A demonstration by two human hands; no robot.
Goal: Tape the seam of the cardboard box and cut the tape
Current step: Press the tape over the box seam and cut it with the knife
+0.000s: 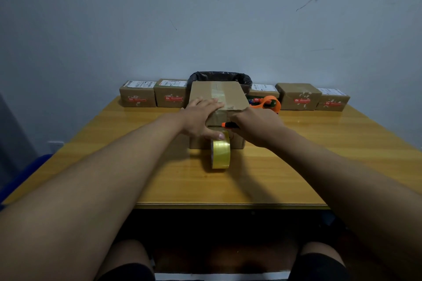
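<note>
A brown cardboard box (230, 96) stands in the middle of the table, with clear tape running along its top seam and down the near face. My left hand (201, 116) lies flat over the box's near top edge, thumb reaching down onto the tape roll (221, 150). The yellowish roll stands on edge against the box's front. My right hand (255, 126) is closed around an orange-and-black utility knife (229, 124), whose tip points left at the tape on the front face.
Several small parcels, such as one on the left (137, 96) and one on the right (298, 96), line the far table edge. A black-lined bin (220, 76) sits behind the box. An orange tape dispenser (269, 101) lies right of the box. The wooden table (319, 155) ends near my knees.
</note>
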